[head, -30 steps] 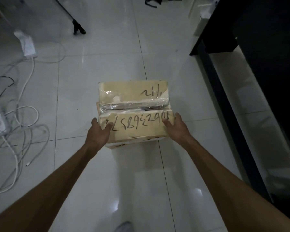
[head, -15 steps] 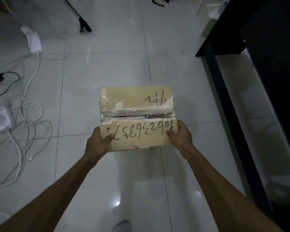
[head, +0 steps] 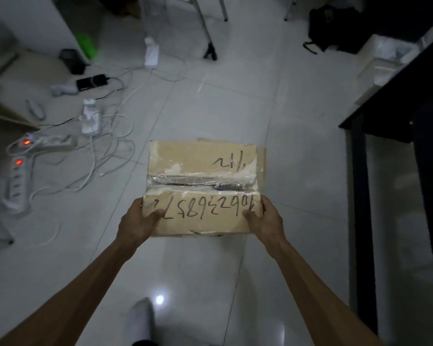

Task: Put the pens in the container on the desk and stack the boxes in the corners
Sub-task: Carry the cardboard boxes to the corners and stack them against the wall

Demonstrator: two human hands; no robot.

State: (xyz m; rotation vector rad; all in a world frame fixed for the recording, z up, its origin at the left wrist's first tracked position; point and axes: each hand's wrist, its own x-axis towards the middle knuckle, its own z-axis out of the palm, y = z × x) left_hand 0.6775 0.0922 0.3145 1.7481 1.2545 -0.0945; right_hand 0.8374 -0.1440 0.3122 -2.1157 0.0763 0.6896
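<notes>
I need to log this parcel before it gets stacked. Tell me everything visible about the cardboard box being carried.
The cardboard box is tan, flat and rectangular, its top flaps closed along a centre seam under crinkled clear tape. Handwritten dark digits run across the near flap, upside down to the camera, with a shorter mark on the far flap. It is held roughly level above the tiled floor, left hand and right hand gripping its near corners.

The floor (head: 210,101) is of glossy pale tiles and it reflects a ceiling light. On the left lie tangled white cables (head: 110,136) and two power strips (head: 16,181) — their switches glow red. A dark desk (head: 398,116) stands on the right.
</notes>
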